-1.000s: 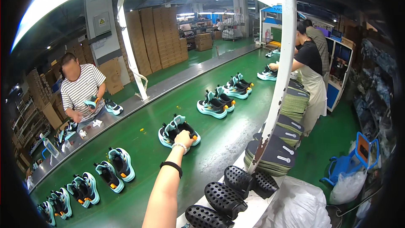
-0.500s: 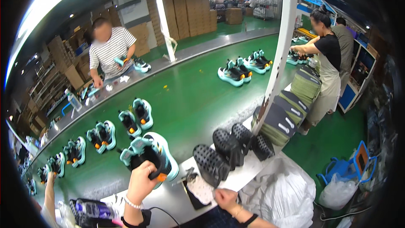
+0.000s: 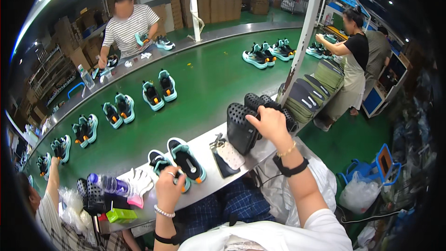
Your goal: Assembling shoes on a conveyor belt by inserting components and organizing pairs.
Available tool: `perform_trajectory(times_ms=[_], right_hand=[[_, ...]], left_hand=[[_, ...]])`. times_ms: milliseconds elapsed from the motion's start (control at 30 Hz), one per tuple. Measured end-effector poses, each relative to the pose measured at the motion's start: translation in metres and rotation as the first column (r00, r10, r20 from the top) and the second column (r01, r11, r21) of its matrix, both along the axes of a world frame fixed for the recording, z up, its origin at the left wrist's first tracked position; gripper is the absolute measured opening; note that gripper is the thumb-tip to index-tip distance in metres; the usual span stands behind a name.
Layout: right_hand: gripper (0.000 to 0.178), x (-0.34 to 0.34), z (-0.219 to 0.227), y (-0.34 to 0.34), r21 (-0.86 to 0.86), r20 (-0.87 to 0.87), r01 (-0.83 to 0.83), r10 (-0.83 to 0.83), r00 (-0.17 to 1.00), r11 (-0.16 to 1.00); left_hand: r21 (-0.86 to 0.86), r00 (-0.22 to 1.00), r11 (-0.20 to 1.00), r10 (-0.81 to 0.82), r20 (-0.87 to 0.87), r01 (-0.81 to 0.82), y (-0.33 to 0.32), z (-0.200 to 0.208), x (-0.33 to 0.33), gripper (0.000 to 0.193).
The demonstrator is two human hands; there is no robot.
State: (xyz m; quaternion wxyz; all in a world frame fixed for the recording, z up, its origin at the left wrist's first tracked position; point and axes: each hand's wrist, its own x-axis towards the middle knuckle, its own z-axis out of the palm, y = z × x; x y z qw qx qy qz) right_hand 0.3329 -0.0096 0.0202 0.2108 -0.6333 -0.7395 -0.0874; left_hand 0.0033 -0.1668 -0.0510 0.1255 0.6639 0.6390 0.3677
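A pair of black and mint-green sneakers with orange heel tabs stands on the metal ledge in front of me; the right-hand sneaker [image 3: 188, 160] shows its insole. At the heel of the left-hand sneaker [image 3: 159, 161] is my left hand [image 3: 168, 189], its fingers loosely bent and apart, partly covering that shoe. Further right, my right hand [image 3: 272, 128] grips the top of a black shoe form dotted with holes [image 3: 240, 132], thumb toward me. Several similar forms stand behind it, partly hidden by the hand. Between sneakers and forms lies a phone in a pale case [image 3: 230, 154].
Several sneaker pairs [image 3: 118, 110] stand along the green conveyor [image 3: 204, 93]. Left on the ledge are a purple-labelled bottle [image 3: 109, 183], white gloves [image 3: 140, 181] and a green carton [image 3: 121, 215]. Green-black bundles [image 3: 304, 97] are stacked at right. Co-workers stand opposite, at left and at right.
The sneaker pair has come down from above the belt onto the ledge, and my left hand's grip has loosened. My right hand has moved from beside the phone up onto a black form.
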Motion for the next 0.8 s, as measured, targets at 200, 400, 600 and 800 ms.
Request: perform_trajectory(times_ms=[200,400,600,800], right_hand=[[0.055,-0.012,0.011,-0.006,-0.082,0.184,0.002,0.013,0.983,0.997],[0.059,-0.047,0.084,-0.07,-0.067,0.063,-0.12,0.124,0.99,0.99],[0.06,-0.172,0.036,-0.121,-0.615,-0.02,-0.497,0.618,0.786,0.613],[0.042,-0.243,-0.042,-0.097,-0.348,-0.116,-0.497,0.489,0.864,0.795]], left_hand=[[0.227,0.912,0.917,0.244,0.331,-0.327,-0.005,-0.043,-0.051,0.065],[-0.028,0.865,0.944,0.312,0.392,-0.327,0.017,-0.1,-0.057,0.051],[-0.042,0.898,0.933,0.357,0.256,-0.359,0.005,-0.076,-0.059,0.051],[-0.024,0.947,0.963,0.269,0.173,-0.269,0.015,-0.065,-0.064,0.052]])
